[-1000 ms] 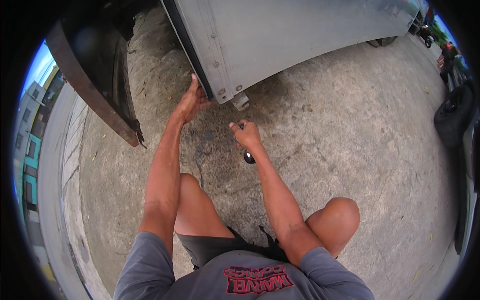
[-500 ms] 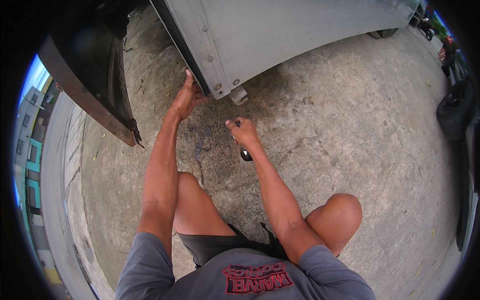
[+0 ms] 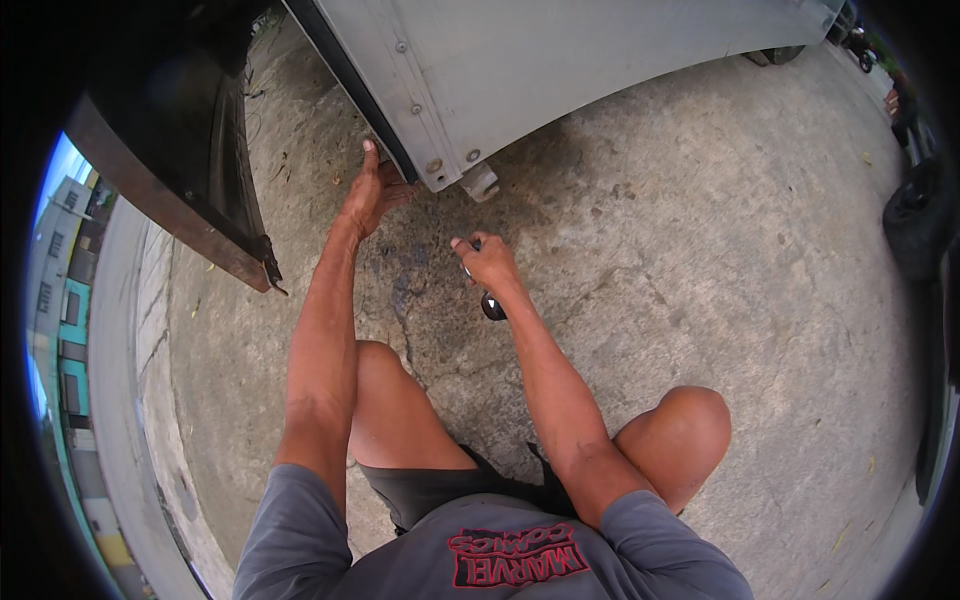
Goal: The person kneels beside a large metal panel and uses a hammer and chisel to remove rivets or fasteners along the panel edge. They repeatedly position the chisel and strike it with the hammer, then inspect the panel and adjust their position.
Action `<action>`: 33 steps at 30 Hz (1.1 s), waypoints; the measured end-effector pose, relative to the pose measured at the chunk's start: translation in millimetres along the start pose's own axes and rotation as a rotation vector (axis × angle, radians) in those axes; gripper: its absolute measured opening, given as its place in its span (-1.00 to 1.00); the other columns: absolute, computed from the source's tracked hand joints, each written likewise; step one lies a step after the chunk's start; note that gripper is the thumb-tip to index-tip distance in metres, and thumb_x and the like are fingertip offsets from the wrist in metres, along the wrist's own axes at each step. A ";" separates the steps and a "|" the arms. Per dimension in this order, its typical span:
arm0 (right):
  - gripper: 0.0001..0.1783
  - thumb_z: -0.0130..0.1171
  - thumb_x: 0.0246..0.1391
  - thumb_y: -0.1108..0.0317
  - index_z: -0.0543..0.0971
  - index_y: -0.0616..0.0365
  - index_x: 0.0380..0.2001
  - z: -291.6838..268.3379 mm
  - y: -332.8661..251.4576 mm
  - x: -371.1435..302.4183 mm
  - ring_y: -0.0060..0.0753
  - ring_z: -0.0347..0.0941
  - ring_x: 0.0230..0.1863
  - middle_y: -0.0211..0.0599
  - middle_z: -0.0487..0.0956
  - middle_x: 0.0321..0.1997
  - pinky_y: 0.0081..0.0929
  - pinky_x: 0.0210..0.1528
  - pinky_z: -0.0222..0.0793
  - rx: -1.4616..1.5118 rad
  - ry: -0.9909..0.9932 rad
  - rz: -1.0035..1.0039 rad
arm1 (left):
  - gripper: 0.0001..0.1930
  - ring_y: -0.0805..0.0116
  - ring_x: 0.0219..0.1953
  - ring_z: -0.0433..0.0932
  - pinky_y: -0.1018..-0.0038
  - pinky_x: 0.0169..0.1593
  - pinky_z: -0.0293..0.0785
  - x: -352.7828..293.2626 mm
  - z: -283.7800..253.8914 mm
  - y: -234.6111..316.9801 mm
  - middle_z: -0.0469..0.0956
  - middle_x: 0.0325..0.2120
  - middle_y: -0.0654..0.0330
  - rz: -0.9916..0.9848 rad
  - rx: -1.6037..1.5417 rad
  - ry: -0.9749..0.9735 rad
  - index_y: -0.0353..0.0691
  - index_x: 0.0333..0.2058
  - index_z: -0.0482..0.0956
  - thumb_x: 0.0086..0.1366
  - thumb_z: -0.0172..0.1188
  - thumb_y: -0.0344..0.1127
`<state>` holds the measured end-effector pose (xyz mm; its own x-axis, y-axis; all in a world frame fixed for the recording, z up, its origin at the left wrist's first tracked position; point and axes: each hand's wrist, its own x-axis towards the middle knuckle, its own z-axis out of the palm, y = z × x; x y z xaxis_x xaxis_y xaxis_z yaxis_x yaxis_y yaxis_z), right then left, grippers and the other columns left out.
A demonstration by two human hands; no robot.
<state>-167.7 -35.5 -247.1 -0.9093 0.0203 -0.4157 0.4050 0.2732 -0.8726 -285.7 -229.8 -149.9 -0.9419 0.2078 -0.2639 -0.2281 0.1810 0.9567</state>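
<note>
A large grey metal panel point(image 3: 560, 70) with rivets and a black rubber edge strip point(image 3: 352, 85) reaches in from above. My left hand point(image 3: 368, 198) is at its lower left corner, thumb raised along the strip and fingers stretched by the corner, partly hidden there. Below the corner, my right hand point(image 3: 488, 262) is closed around a small tool with a rounded black end point(image 3: 493, 306); its kind is hard to make out. A short, pale, blocky fitting point(image 3: 480, 183) juts from the panel's bottom edge, above my right hand and apart from it.
At left hangs a dark panel with a rusty brown edge point(image 3: 170, 200), ending in a pointed corner. Stained, cracked concrete point(image 3: 700, 250) lies underneath. A dark vehicle with a black wheel point(image 3: 912, 205) stands at far right. Buildings point(image 3: 60, 260) and a road line the left rim.
The panel appears slightly up and left in the picture as the view shifts a little. Both hands keep nearly the same place and hold.
</note>
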 end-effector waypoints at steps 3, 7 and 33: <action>-0.45 0.21 0.32 -0.09 0.63 0.22 0.03 1.6 2.0 0.1 -0.25 0.65 -0.52 -0.15 0.67 -0.53 -0.19 -0.34 0.57 0.011 0.010 -0.023 | 0.00 0.03 0.15 0.52 0.07 0.27 0.40 6.7 -15.3 -17.3 0.52 0.18 -0.09 -0.168 0.192 -0.005 -0.29 0.35 0.39 0.41 -0.32 0.56; -0.53 0.23 0.34 -0.02 0.64 0.25 -0.07 -4.2 9.3 4.3 -0.41 0.61 -0.50 -0.24 0.66 -0.45 -0.32 -0.45 0.58 0.095 0.040 -0.011 | -0.22 0.13 0.11 0.55 0.13 0.14 0.46 9.1 -5.6 -48.2 0.61 0.03 0.10 -0.347 0.674 -0.060 -0.24 0.18 0.54 0.44 -0.03 0.42; -0.54 0.27 0.24 -0.05 0.62 0.21 -0.20 -90.8 -48.6 -128.7 0.00 0.60 -0.41 0.07 0.63 -0.47 -0.12 -0.27 0.44 0.170 -0.010 0.171 | -0.26 -0.10 0.40 0.32 -0.11 0.41 0.17 -86.6 106.9 -29.5 0.38 0.35 -0.01 -0.391 1.562 -0.895 0.10 0.39 0.38 0.33 0.19 0.27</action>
<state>-79.0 35.9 -127.9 -0.8257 0.0421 -0.5625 0.5637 0.1005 -0.8198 -171.1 -150.3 -168.5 -0.3810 0.2330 -0.8947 0.5262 0.8503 -0.0027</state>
